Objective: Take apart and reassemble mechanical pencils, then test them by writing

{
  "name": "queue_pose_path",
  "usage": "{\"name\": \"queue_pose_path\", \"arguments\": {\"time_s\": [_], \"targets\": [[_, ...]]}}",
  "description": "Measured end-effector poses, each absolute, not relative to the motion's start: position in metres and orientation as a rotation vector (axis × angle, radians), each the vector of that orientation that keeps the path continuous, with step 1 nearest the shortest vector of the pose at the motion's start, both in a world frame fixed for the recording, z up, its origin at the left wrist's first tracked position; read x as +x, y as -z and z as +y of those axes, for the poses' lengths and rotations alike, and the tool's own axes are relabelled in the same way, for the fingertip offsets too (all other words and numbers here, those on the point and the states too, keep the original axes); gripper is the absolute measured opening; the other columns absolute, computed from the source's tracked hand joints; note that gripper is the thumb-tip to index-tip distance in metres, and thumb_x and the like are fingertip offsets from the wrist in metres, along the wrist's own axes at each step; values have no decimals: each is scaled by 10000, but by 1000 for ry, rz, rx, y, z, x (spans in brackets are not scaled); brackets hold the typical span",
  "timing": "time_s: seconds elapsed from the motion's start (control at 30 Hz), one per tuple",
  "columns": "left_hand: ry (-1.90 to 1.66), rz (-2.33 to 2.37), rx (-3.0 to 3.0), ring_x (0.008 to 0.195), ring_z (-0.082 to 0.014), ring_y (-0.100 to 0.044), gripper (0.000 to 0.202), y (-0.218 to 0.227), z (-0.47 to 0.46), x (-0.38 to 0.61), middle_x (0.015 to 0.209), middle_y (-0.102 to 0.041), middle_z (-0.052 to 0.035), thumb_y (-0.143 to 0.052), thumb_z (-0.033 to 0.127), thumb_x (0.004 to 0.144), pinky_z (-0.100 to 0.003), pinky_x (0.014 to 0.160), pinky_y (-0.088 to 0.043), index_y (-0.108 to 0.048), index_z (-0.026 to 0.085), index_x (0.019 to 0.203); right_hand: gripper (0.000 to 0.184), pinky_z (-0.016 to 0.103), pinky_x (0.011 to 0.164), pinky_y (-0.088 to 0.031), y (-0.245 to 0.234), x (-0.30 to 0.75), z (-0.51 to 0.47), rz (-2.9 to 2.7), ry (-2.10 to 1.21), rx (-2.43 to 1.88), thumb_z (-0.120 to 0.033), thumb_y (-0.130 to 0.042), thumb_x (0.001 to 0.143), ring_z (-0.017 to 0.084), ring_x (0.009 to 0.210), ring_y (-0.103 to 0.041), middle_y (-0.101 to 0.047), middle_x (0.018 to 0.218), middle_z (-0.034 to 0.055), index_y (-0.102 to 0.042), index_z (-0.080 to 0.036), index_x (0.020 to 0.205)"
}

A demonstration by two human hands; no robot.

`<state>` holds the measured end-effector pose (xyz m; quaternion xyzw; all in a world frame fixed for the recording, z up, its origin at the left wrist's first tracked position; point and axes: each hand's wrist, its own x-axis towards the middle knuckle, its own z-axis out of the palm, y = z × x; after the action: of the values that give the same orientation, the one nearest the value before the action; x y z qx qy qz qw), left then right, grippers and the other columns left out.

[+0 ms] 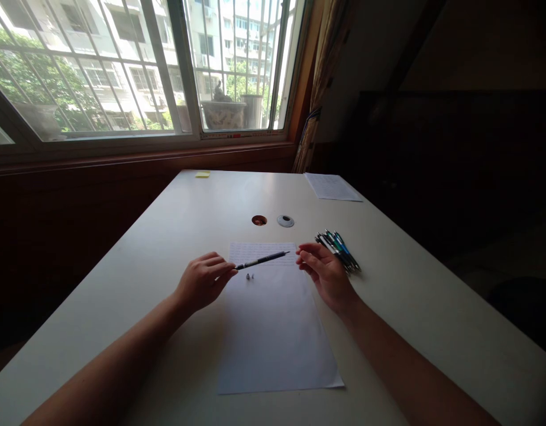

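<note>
the white sheet (273, 331) lies lengthwise on the bench (135, 284), rows of fine marks at its far end. the left hand (200, 281), by the sheet's left edge, is closed to a pinch on the rear end of a dark pen (264, 260). that pen is held over the far part of the sheet, slanting up a little, with its tip toward the sheet's right edge. there the right hand (329, 278) has its fingers loosely curled, fingertips just beside the pen tip but apart from it; whether they grip anything tiny, i cannot tell. two small parts (248, 276) sit on the sheet, below the pen. right of the sheet, partly behind the right hand, lies a cluster of pens (339, 245). beyond the sheet's far edge are a round hole (259, 220) and a ring-shaped cover (286, 221).
</note>
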<state>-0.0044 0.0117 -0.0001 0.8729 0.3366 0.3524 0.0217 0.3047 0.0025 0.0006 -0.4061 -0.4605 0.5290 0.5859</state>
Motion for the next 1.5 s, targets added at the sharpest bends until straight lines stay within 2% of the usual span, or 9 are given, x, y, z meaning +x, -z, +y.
{"name": "queue_pose_path", "arguments": {"time_s": [0.2,0.43,0.6,0.7,0.87,1.5], "targets": [[-1097,1047,2706,741,-178,-608,153,-1,11,-4,788,-696,-65,-571,250,944,-291,670,-490,-710,189,961,214,303,757,-502,2,304,1,-1230,-1160,-997,-341,-711,839,160,821,-624,-683,987,37,-674,-229,1017],[-1098,1061,2705,738,-176,-610,170,-2,11,-4,786,-698,-65,-565,265,949,-293,669,-495,-715,186,945,168,383,846,-527,-1,296,-6,-1852,-853,-1046,-317,-591,921,223,997,-620,-662,1087,64,-687,-244,1038],[-1103,1072,2692,742,-179,-609,162,0,12,-5,792,-697,-68,-571,267,946,-299,674,-492,-711,188,962,302,502,1022,-441,6,286,-9,-2289,-477,-921,-251,-552,946,264,1171,-537,-626,1228,85,-620,-273,1240],[-1102,1076,2691,736,-177,-608,153,0,11,-4,792,-697,-64,-576,262,943,-294,671,-487,-711,192,964,374,506,1057,-413,9,280,-11,-2428,-354,-897,-248,-555,951,277,1245,-477,-577,1322,86,-562,-273,1324],[-1112,1069,2693,730,-175,-602,145,-2,10,-3,784,-697,-61,-582,255,940,-291,670,-486,-712,193,960,395,509,1089,-387,10,272,-12,-2523,-250,-925,-280,-554,959,288,1318,-401,-534,1384,74,-539,-281,1353],[-1088,1093,2718,724,-174,-601,172,2,13,-3,772,-692,-63,-558,274,952,-289,673,-486,-712,197,953,427,510,1058,-428,14,261,-9,-2564,-177,-937,-335,-556,956,298,1304,-415,-556,1368,79,-517,-275,1376]]}}
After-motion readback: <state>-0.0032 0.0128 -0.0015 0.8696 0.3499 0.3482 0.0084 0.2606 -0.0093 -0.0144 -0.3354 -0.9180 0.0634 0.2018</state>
